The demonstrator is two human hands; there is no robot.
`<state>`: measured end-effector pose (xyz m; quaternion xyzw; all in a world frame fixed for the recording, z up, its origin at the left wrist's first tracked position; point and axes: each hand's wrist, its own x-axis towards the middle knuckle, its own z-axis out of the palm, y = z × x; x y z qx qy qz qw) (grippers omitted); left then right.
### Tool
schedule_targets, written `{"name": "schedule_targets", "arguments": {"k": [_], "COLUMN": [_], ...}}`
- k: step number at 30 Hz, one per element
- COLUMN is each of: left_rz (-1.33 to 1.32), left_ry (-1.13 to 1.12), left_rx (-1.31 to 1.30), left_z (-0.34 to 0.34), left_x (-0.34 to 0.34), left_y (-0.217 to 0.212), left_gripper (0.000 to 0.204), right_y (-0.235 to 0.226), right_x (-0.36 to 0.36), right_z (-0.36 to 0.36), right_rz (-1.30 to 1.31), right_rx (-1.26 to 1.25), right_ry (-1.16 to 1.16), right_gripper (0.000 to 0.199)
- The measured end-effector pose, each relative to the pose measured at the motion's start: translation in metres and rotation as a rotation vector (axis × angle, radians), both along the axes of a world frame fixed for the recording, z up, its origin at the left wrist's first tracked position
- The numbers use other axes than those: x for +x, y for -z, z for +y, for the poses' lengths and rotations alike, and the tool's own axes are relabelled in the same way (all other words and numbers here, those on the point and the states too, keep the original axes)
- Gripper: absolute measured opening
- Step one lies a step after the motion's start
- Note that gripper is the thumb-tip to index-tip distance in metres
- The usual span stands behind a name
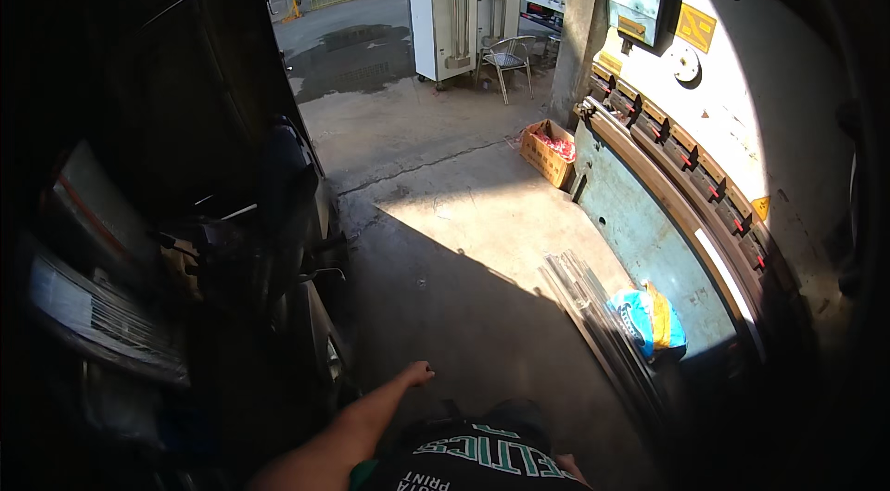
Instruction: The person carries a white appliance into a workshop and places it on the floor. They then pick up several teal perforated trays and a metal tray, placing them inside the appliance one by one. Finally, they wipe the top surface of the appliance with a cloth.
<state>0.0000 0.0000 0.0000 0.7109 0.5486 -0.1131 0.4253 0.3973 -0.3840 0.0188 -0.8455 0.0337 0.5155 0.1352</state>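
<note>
Watching the head feed here and honestly about a third of it is just black. The whole left side sits in deep shadow: I can make out a dark parked scooter with a rounded seat (pixel 283 204) and some slanted flat panels with a ribbed, striped face (pixel 88 306), but what they really are, no idea.

The left hand (pixel 417 372) hangs out on a bare forearm over the rough grey concrete floor (pixel 445 213). It looks loosely curled and I can't see anything in it, though it's small and in shade, so I won't swear how far open the fingers are. It's not touching anything; the scooter's lower edge is the nearest thing on its left. The right hand I can't find at all, only a sliver of arm at the bottom edge beside the black printed shirt (pixel 473 463).

Off to the right, lying on the floor, is a bundle of long thin shiny metal strips (pixel 593 315), with a crumpled blue and yellow plastic bag (pixel 649 319) just beside it, up against the pale blue steel front of a big press machine (pixel 649 213). That machine has a curved-looking row of dark clamps with red bits, and its far right end vanishes into shadow.

Further out in sunlight: an open orange cardboard box with something red inside (pixel 547 153), a metal-frame chair (pixel 508 57), and a tall white cabinet on wheels (pixel 443 16).
</note>
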Motion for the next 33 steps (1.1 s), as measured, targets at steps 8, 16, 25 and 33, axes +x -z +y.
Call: {"name": "schedule_targets", "arguments": {"k": [8,16,25,33], "left_rz": [-0.300,0.086,0.124,-0.228], "left_ry": [-0.168,-0.637,-1.556,-1.214], "left_rx": [0.214,0.117,-0.503,-0.109], "left_z": [0.334,0.369,0.393,0.873], "left_x": [0.169,0.093,0.041,0.041], "left_y": [-0.071,-0.034,0.017,0.003], "left_gripper": [0.038,0.030,0.030,0.039], "right_y": [0.017,-0.030,-0.016,0.032], "right_x": [0.130,0.038,-0.006,0.138], "right_z": [0.454,0.834,1.209,1.436], "right_rz": [0.011,0.249,0.249,0.063], "right_rx": [0.273,0.398,0.427,0.348], "right_ry": [-0.320,-1.092,-1.278,-0.756], "right_gripper": [0.029,0.024,0.020,0.017]}}
